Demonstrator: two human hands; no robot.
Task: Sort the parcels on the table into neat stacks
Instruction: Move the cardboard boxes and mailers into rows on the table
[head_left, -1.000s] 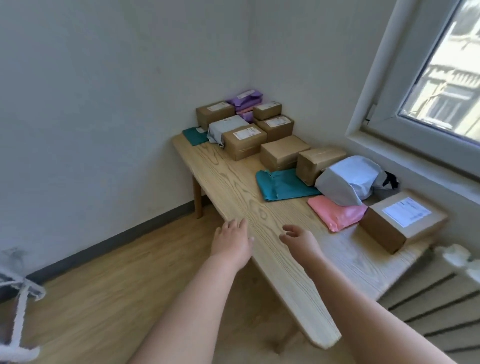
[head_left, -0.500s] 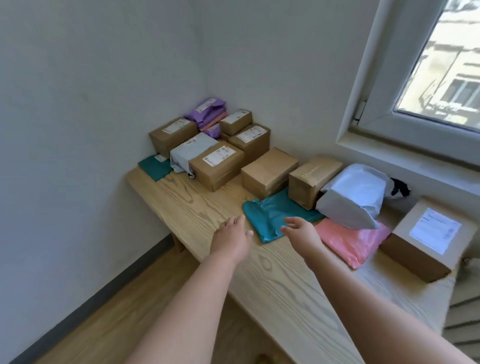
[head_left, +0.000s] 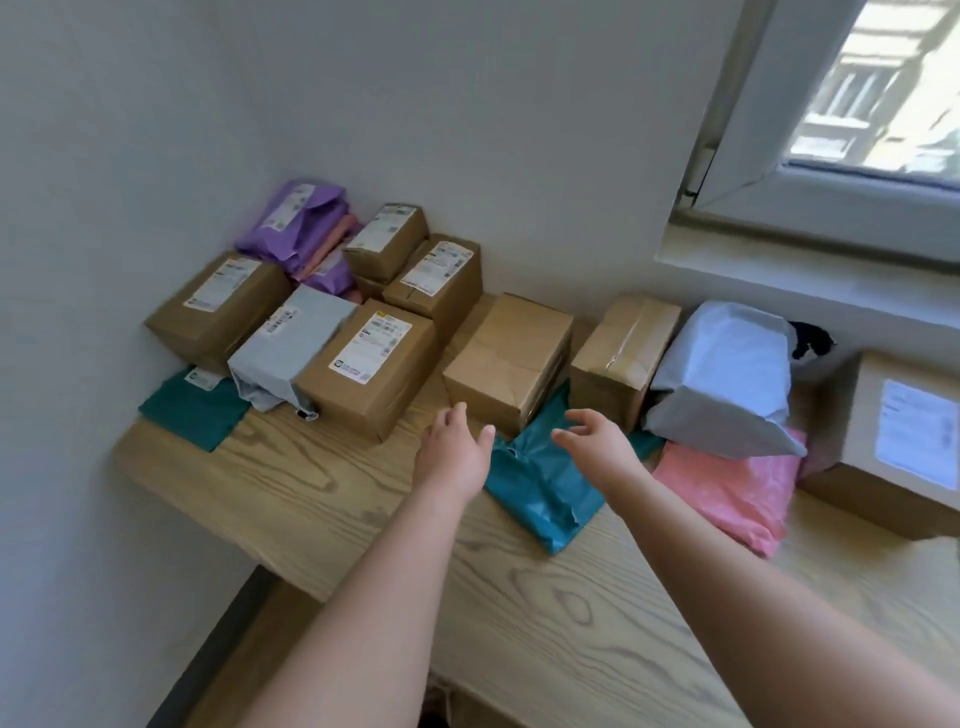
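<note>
Just short of the plain brown box (head_left: 511, 353), on its near side, hovering over the wooden table (head_left: 571, 597): left hand (head_left: 454, 452) with fingers straight and close together, holding nothing, tips just shy of the box's near corner; right hand (head_left: 597, 441) loosely spread, fingers half-curled, equally empty, above the teal mailer (head_left: 540, 483) tucked partly under that box. Looks barely begun as a sorting job: nothing lifted, boxes and soft bags mixed together. Right of the plain brown box, a taped box (head_left: 623, 353), then a bulky pale grey bag (head_left: 722, 374) lying on a pink mailer (head_left: 727, 488). Left of it, a labelled box (head_left: 369, 364) with a grey mailer (head_left: 291, 348) wedged against it and a dark green mailer (head_left: 195, 410) flat near the table's end. Beyond and left, toward the wall corner, a loose heap: a long labelled box (head_left: 218, 306), a small labelled box (head_left: 387, 239) apparently perched on others, purple mailers (head_left: 301, 218) with pink ones among them. Left to do, by this reckoning, nearly everything: splitting bags from boxes and squaring each stack. Hard to make out: far right of the plain brown box, a big labelled box (head_left: 893, 447) cut off by the frame edge; a black thing (head_left: 810, 340) behind the grey bag, not identifiable; labels too blurred to read; bottom of the rear heap hidden.
</note>
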